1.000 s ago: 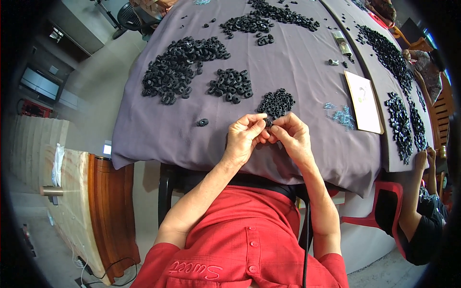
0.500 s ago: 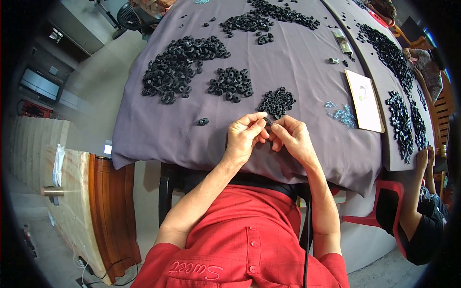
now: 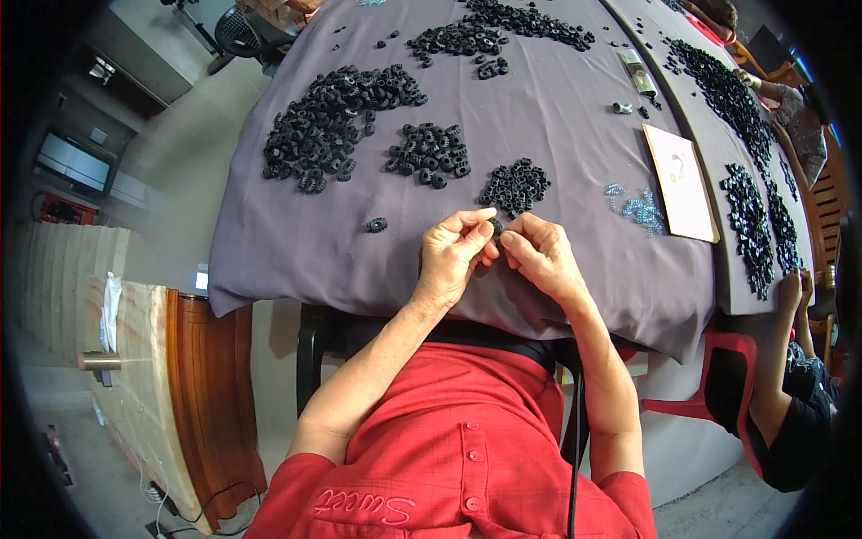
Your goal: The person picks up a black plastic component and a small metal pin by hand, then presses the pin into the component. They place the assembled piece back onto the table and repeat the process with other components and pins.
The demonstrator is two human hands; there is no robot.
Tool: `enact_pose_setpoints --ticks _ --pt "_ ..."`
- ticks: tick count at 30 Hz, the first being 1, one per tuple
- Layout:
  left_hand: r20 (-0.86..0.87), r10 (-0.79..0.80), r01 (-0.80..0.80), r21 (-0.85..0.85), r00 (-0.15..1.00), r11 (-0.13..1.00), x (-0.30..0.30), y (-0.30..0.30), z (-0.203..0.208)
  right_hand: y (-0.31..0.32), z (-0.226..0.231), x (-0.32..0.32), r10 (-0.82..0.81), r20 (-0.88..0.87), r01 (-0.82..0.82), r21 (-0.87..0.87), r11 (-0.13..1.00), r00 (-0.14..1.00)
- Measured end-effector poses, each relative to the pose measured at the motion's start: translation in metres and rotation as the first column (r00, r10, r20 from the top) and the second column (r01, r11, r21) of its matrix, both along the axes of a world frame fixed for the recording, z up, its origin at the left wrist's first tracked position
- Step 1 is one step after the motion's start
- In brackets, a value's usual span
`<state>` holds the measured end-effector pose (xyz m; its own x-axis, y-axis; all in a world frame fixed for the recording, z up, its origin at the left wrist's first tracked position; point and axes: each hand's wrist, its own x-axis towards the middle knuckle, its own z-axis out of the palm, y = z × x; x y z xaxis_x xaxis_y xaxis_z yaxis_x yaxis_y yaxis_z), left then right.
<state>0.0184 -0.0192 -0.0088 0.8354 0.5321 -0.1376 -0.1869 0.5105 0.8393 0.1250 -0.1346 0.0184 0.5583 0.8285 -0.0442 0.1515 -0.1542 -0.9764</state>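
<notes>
My left hand (image 3: 452, 254) pinches a small black ridged ring-shaped part (image 3: 496, 228) between thumb and fingers, just over the near side of the cloth. Close against its right side are the closed fingertips of my right hand (image 3: 544, 259); whether they hold another tiny piece is hidden. Right behind my hands lies a pile of small black rings (image 3: 515, 186). A single ridged black part (image 3: 376, 225) rests on the cloth to the left. Farther back is a small heap of ridged black parts (image 3: 429, 154).
A grey-purple cloth (image 3: 296, 242) covers the table. A larger black heap (image 3: 314, 135) lies at the left. To the right are small clear-blue springs (image 3: 643, 214), a pale board (image 3: 680, 184) and a tube (image 3: 638, 74). Another person's hands (image 3: 794, 289) work beside black pieces at the far right.
My right fingertips have drawn slightly apart from the left ones, so the black part shows more. Otherwise both hands stay in nearly the same place.
</notes>
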Motion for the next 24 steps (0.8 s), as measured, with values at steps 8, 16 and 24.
enact_pose_setpoints --ticks 8,16,24 --pt "0.059 0.026 -0.029 0.041 0.998 0.999 -0.0009 -0.0025 -0.0015 0.0011 -0.0090 -0.0015 -0.029 0.045 0.027 0.051 0.998 0.999" --pt "0.056 0.094 -0.103 0.201 0.994 0.974 0.0005 -0.0049 -0.0062 0.0011 -0.0059 -0.0041 -0.038 0.139 0.035 0.022 0.999 0.990" --pt "0.082 0.081 -0.100 0.262 0.993 0.960 -0.0008 -0.0038 -0.0063 0.0037 -0.0097 -0.0050 -0.057 0.167 0.052 0.035 0.998 0.984"
